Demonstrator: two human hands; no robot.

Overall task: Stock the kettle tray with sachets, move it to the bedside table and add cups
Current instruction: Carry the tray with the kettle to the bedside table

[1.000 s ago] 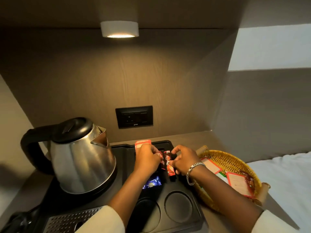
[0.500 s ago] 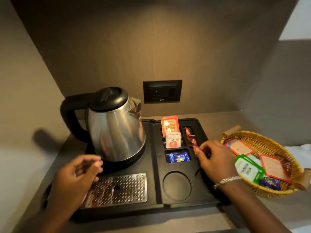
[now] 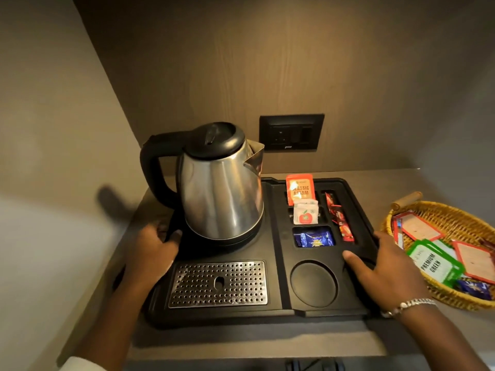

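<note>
A black kettle tray (image 3: pixel 276 266) sits on a grey shelf, with a steel kettle (image 3: pixel 222 188) on its left half. Its right compartments hold an orange tea sachet (image 3: pixel 300 189), a white sachet (image 3: pixel 306 215), a blue sachet (image 3: pixel 314 238) and red stick sachets (image 3: pixel 339 218). My left hand (image 3: pixel 154 250) grips the tray's left edge beside the kettle base. On the right edge lies my right hand (image 3: pixel 385 269), thumb on top near a round cup recess (image 3: pixel 314 283).
A wicker basket (image 3: pixel 452 218) with several more sachets stands right of the tray, close to my right hand. A black wall socket (image 3: pixel 292 132) is behind the kettle. Walls close in the shelf at the left and back. A steel drip grille (image 3: pixel 218 283) lies in the tray's front left.
My hands left the sachet compartments and spread apart. The left went to the tray's left edge, the right to its right edge. The camera tilted down and came nearer.
</note>
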